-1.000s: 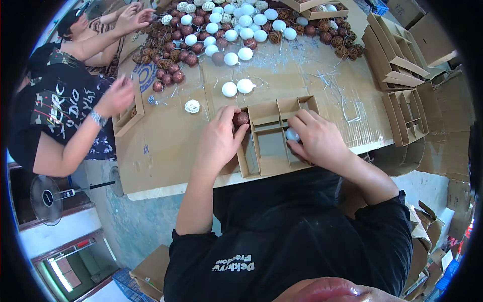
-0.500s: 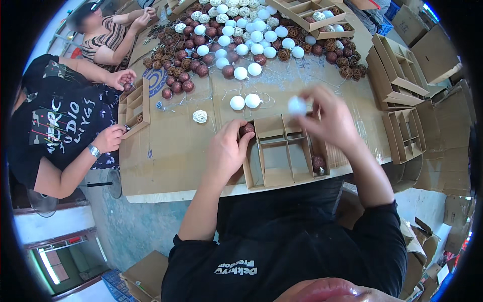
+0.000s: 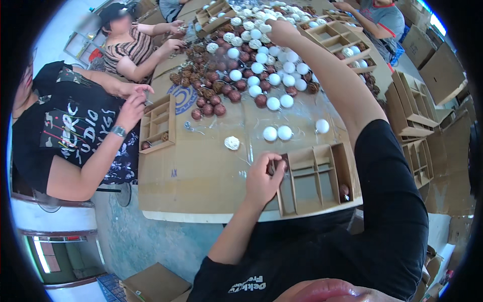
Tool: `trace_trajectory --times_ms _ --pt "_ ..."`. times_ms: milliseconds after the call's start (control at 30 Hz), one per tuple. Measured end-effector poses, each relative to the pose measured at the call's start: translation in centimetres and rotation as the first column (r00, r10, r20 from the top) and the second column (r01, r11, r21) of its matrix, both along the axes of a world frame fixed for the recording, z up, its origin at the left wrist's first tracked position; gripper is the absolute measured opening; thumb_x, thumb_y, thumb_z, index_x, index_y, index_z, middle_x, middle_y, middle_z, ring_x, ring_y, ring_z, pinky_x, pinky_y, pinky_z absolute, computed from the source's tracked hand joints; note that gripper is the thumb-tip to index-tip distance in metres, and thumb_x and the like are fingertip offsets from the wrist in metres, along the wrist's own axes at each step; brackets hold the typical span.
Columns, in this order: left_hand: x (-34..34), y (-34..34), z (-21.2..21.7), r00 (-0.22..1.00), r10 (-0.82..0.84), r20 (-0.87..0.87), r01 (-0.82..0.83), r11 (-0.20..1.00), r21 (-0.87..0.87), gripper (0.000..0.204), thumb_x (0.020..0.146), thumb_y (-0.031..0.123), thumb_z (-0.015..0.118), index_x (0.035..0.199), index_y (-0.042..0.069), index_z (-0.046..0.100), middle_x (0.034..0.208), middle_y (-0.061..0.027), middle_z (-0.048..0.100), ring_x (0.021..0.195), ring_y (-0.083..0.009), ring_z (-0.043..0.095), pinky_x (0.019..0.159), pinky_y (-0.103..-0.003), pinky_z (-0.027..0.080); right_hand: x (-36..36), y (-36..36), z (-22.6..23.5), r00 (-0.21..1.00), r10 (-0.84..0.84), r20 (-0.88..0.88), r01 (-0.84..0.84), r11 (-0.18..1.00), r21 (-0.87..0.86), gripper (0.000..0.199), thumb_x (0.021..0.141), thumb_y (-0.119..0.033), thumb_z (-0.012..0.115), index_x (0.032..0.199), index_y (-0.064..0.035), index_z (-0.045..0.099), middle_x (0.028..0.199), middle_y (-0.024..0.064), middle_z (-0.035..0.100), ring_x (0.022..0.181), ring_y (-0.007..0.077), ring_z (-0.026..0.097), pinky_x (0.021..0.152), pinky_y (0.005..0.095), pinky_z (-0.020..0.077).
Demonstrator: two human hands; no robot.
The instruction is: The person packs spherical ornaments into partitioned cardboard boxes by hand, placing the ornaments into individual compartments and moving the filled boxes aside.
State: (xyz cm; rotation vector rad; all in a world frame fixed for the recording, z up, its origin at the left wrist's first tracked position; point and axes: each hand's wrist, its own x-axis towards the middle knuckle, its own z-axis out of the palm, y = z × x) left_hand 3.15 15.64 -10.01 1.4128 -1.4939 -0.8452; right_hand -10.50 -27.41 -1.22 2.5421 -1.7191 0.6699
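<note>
In front of me lies a cardboard divider box (image 3: 316,206) with several compartments. My left hand (image 3: 262,182) is closed at its far left corner, thumb and fingers around a brown glitter ball (image 3: 285,165). Another brown glitter ball (image 3: 344,191) sits in the box's right-hand strip. Stretched far across the table, my right hand (image 3: 283,33) is at the heap beside the white woven balls (image 3: 258,24); its fingertips are hard to make out. Just beyond the box, two white balls (image 3: 277,133) lie side by side, with a third white ball (image 3: 322,126) to their right.
A loose white woven ball (image 3: 232,143) lies left of the white pair. Brown woven balls (image 3: 188,78) lie in the heap's left part. A co-worker at left has a divider box (image 3: 157,126). More boxes (image 3: 336,38) stand at far right, others (image 3: 413,103) along the right edge.
My right hand has let go of a white ball, which now lies on the table, and has reached away to the far heap. My left hand stays at the box corner. The view has shifted.
</note>
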Motion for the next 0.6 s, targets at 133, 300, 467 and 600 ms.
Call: trace_trajectory --times_ms 133,300,467,600 --pt "0.7 -0.1 1.4 0.992 -0.115 0.055 0.122 0.979 -0.165 0.046 0.083 0.021 0.085 0.120 0.007 0.062 0.111 -0.0117 0.062 0.087 -0.0242 0.069 0.073 -0.035 0.057 2.9 -2.8 -1.0 0.994 -0.098 -0.049 0.099 0.995 0.018 0.049 0.097 -0.030 0.064 0.144 -0.0161 0.061 0.136 0.0234 0.065 0.122 0.0481 0.064 0.103 0.0538 0.0551" --pt "1.1 -0.6 2.4 0.985 -0.169 0.035 0.166 0.984 0.062 0.046 0.080 0.012 0.082 0.121 0.008 0.061 0.114 -0.0126 0.062 0.092 -0.0280 0.068 0.079 -0.036 0.056 2.4 -4.1 -1.8 0.996 -0.091 -0.007 0.091 0.995 -0.034 0.053 0.096 -0.038 0.071 0.143 -0.0146 0.062 0.132 0.0236 0.067 0.121 0.0442 0.065 0.103 0.0521 0.0552" --pt "-0.3 -1.5 2.5 0.967 -0.226 0.117 0.215 0.972 0.100 0.059 0.085 0.009 0.078 0.137 0.005 0.051 0.129 -0.0203 0.057 0.121 -0.0404 0.062 0.101 -0.046 0.051 -4.0 -3.7 0.6 0.998 -0.031 -0.061 0.011 0.953 -0.304 0.055 0.094 -0.045 0.077 0.140 -0.0173 0.064 0.129 0.0222 0.065 0.116 0.0433 0.067 0.097 0.0509 0.0570" --pt "0.1 -0.8 3.7 0.894 -0.219 0.391 0.131 0.962 0.240 0.052 0.089 0.012 0.075 0.135 0.005 0.051 0.128 -0.0218 0.055 0.113 -0.0468 0.062 0.093 -0.052 0.053 -1.1 5.6 4.8 0.995 -0.014 0.095 0.020 0.997 -0.069 0.062 0.092 -0.038 0.078 0.141 -0.0043 0.060 0.133 0.0277 0.066 0.124 0.0452 0.063 0.102 0.0537 0.0520"
